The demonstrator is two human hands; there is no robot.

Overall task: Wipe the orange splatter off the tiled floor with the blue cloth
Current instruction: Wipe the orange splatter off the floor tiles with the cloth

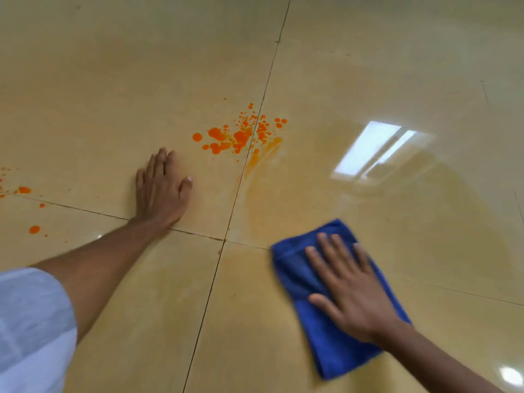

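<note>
A folded blue cloth lies flat on the beige tiled floor at lower right. My right hand presses down on it with fingers spread. An orange splatter of drops straddles a grout line near the middle, well beyond the cloth. A pale orange smear curves from the splatter down toward the cloth. My left hand rests flat on the floor, fingers apart, just left of and nearer than the splatter, holding nothing.
More orange drops lie at the far left edge, with a single drop below them. Dark grout lines cross between my hands. A bright window reflection shines on the tile to the right.
</note>
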